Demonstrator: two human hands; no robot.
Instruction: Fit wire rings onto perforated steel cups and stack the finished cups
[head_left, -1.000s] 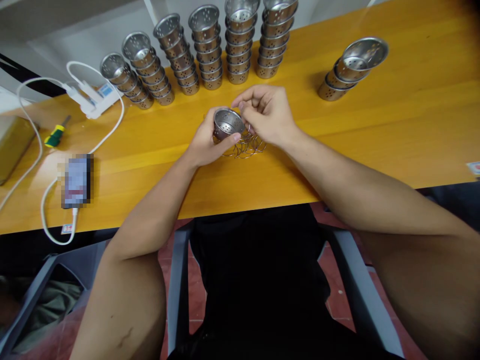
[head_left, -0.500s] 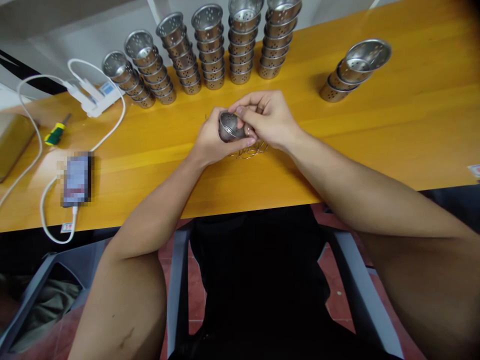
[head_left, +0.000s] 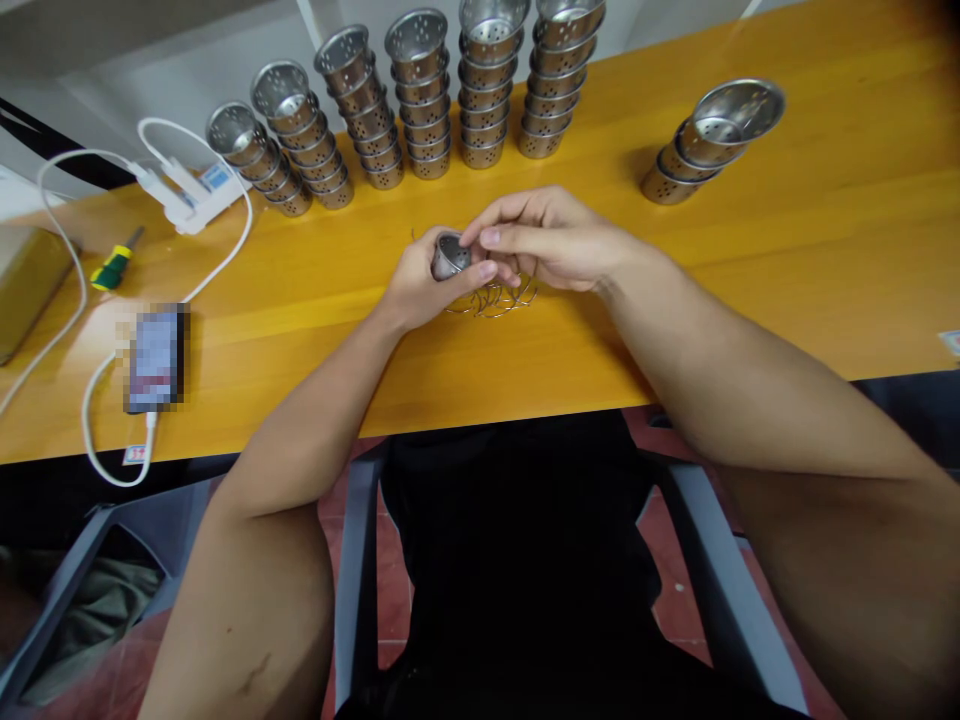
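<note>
My left hand (head_left: 421,285) is wrapped round a small perforated metal cup (head_left: 451,257), whose opening faces up and to the right. My left thumb stretches along the cup's near side. My right hand (head_left: 559,240) reaches in from the right, with its index fingertip at the cup's rim. Its thumb lies close to that finger in a pinch; whatever is between them is too small to make out. Below both hands, several thin curved metal wires (head_left: 499,300) lie on the wooden table (head_left: 450,370), partly covered by the fingers.
Several stacks of perforated metal cups (head_left: 424,95) line the table's back, and a shorter stack (head_left: 694,150) leans at the right. On the left are a white power strip (head_left: 202,200), a screwdriver (head_left: 112,268), white cables and a phone (head_left: 154,360).
My right hand has shifted slightly right, its fingers straighter and less over the cup. The cup has tipped in my left hand, so more of its inside shows.
</note>
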